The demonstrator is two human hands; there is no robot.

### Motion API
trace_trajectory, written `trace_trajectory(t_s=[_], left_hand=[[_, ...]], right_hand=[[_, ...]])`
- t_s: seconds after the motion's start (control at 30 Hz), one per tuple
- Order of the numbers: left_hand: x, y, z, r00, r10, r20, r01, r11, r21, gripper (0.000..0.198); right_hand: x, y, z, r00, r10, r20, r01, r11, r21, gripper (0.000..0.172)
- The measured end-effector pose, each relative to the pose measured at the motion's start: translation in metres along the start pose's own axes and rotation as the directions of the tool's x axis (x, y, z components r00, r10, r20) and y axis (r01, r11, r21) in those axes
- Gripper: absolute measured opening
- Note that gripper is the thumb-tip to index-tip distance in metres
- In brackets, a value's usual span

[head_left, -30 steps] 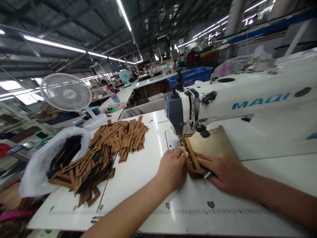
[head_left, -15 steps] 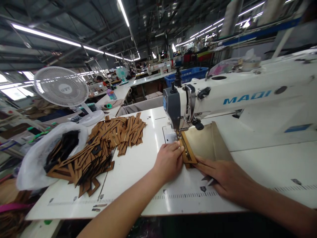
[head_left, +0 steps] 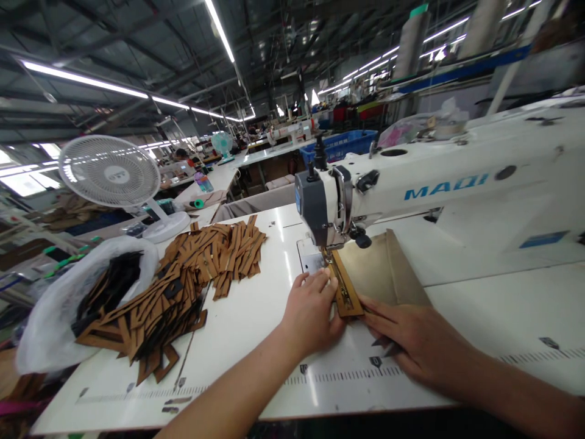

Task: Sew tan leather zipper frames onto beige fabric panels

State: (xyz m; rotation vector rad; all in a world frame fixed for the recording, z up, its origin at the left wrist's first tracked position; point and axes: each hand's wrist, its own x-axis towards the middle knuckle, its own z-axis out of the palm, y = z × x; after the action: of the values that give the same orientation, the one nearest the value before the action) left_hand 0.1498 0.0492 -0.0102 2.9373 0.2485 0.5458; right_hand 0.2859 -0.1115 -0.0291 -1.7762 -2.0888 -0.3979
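A brown strip with a metal zipper (head_left: 346, 291) lies over a gold-beige fabric panel (head_left: 377, 268), its far end under the presser foot of a white sewing machine (head_left: 448, 189). My left hand (head_left: 311, 311) rests on the table left of the strip, fingers stretched out and fingertips touching its edge near the foot. On the other side, my right hand (head_left: 415, 335) has its fingertips at the near right corner of the strip and the panel. Dark pointed blades, seemingly thread snips (head_left: 382, 342), stick out from under the right hand, their handles hidden.
A large heap of brown zipper strips (head_left: 183, 286) covers the table's left side. Beyond it are a white plastic bag (head_left: 50, 323) with dark pieces inside and a white fan (head_left: 112, 174). A blue crate (head_left: 350, 143) stands behind the machine.
The view has shifted slightly. My left hand's fingers have spread a little and sit lower along the strip's edge. The right hand stays by the near corner.
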Motion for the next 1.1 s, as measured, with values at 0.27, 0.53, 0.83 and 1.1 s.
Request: trace_trajectory(t_s=[0.27, 0.53, 0.83, 1.1], left_hand=[[-0.003, -0.001, 0.004, 0.995, 0.067, -0.076, -0.065, 0.997, 0.031, 0.035], [-0.007, 0.004, 0.01, 0.964, 0.145, -0.222, -0.137, 0.989, 0.048, 0.017], [-0.003, 0.001, 0.013, 0.949, 0.165, -0.267, -0.158, 0.986, 0.048, 0.013], [0.015, -0.013, 0.015, 0.96, 0.138, -0.245, -0.138, 0.99, 0.016, 0.014]], right_hand=[[0.002, -0.029, -0.001, 0.993, 0.047, -0.105, -0.053, 0.997, -0.056, 0.043], [0.0, -0.026, 0.002, 0.993, 0.057, -0.098, -0.055, 0.998, 0.024, 0.038], [-0.006, -0.014, 0.014, 0.991, 0.05, -0.121, -0.042, 0.997, 0.065, 0.039], [0.014, 0.003, 0.017, 0.99, 0.061, -0.125, -0.055, 0.997, 0.049, 0.041]])
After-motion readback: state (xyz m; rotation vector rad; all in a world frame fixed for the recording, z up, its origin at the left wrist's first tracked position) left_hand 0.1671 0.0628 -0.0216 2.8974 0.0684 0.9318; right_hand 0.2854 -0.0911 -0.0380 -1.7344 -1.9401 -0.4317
